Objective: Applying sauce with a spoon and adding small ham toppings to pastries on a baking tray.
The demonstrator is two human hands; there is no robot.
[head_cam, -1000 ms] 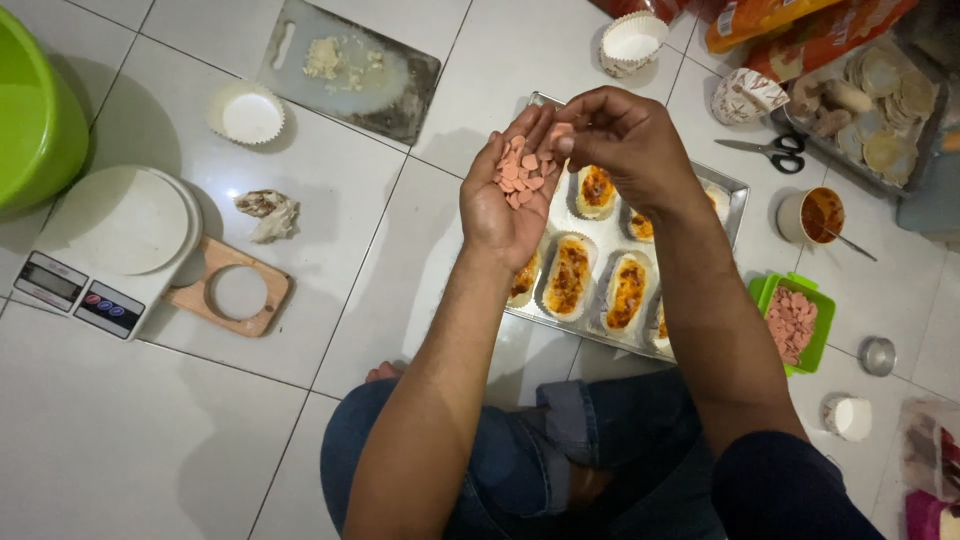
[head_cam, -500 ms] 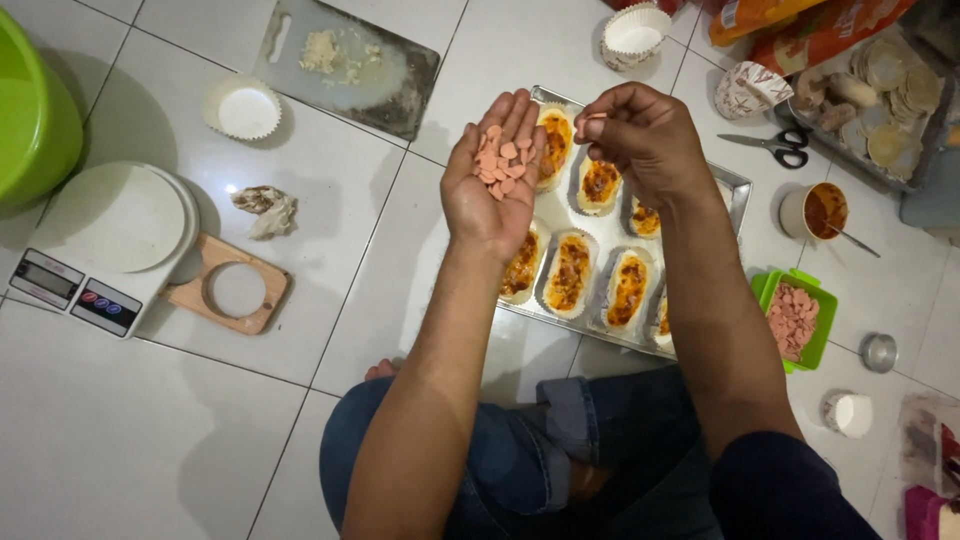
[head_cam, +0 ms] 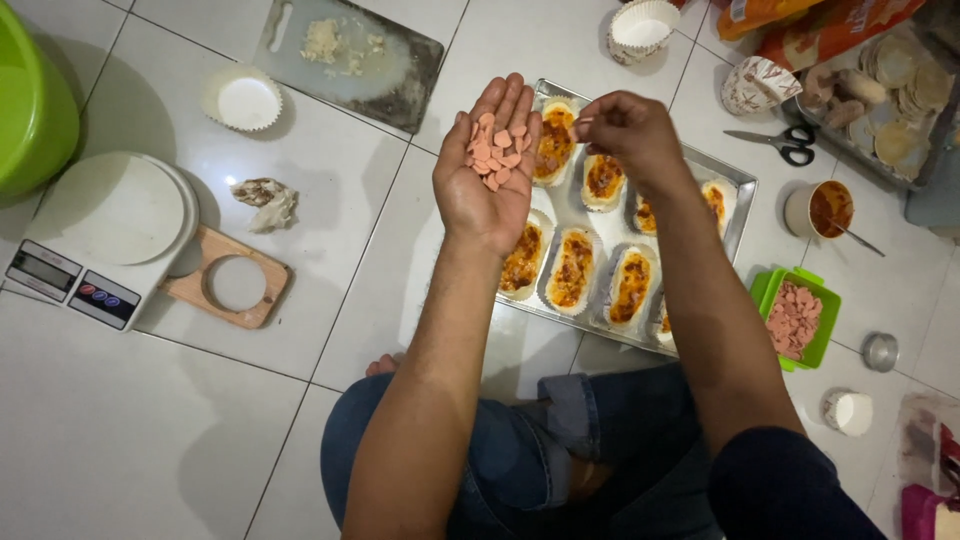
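Seen from your head camera: seated on the white tile floor, you hold your left hand (head_cam: 490,170) flat and palm up, fingers spread wide, cradling a small heap of pink sausage slices (head_cam: 496,150) on the fingers and upper palm. Your right hand (head_cam: 625,135) hovers just beside it, to its right, fingertips pinched together; whether a slice sits between them cannot be told. Both hands hang above the metal baking tray (head_cam: 740,190), which lies directly beneath and slightly beyond them, its long axis running from under your left hand away to the lower right. The sauced bread boats (head_cam: 572,268) in paper liners stand in two rows on it, their long axes pointing away from you; the right hand is nearer the far row, over the boat under its knuckles. Farther right of your right arm sits a green tub of more slices (head_cam: 797,318), with a cup of red sauce (head_cam: 826,207) and scissors (head_cam: 785,143) beyond. Left of your left arm lie a kitchen scale (head_cam: 95,235) and a wooden ring mould (head_cam: 230,285).
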